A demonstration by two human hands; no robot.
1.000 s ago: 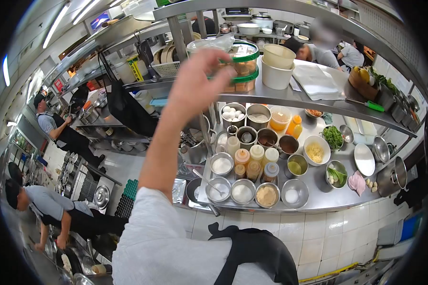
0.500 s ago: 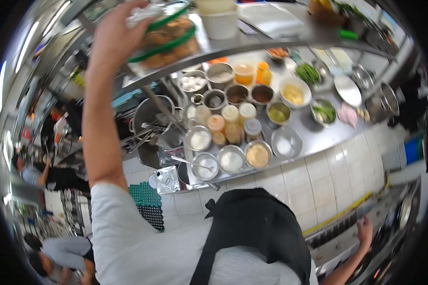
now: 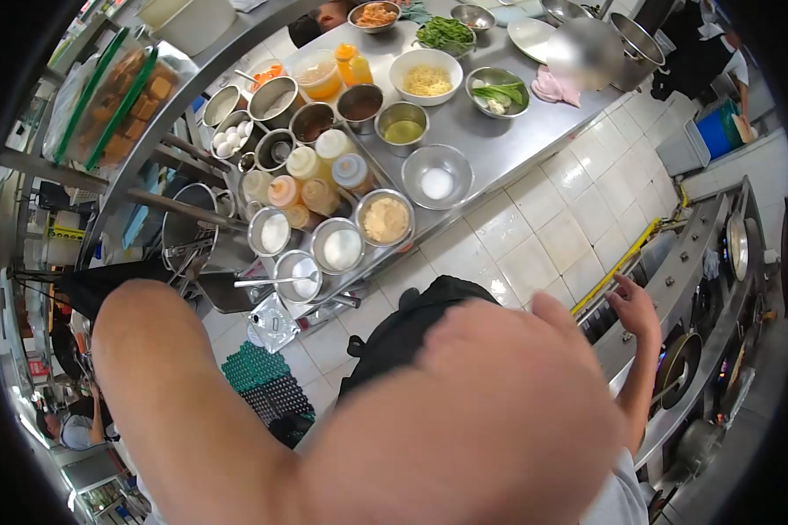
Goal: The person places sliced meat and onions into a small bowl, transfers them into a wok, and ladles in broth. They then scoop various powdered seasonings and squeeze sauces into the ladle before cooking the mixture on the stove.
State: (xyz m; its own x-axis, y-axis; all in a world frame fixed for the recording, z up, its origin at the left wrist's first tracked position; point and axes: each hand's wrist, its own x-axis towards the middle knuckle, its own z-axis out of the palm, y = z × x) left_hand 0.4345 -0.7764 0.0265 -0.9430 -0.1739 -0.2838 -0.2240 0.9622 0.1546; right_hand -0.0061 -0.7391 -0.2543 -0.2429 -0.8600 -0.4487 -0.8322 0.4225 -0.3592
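My left hand (image 3: 490, 394) is very close to the camera, large and blurred, with the arm bent at the elbow. Its fingers are smeared, so what they do or hold is hidden. Fingers apart and nothing in them, my right hand (image 3: 635, 308) hovers over the front of the stove (image 3: 683, 262). On the upper shelf at left stand clear containers with green rims (image 3: 140, 109), holding brown cubed food. Below it, the steel table carries metal bowls of white powder (image 3: 340, 248), a bowl of tan powder (image 3: 385, 219) and several squeeze bottles (image 3: 305, 164).
A white bowl of noodles (image 3: 427, 79), a bowl of greens (image 3: 497, 93) and pink cloth (image 3: 556, 86) lie further along the table. Pans (image 3: 678, 372) sit on burners at right. Green and black mats (image 3: 258, 372) cover part of the tiled floor. Other people work at the edges.
My left hand has left the green-rimmed containers on the shelf and come back close to the camera. My right hand has risen and moved slightly left. The whole view has turned.
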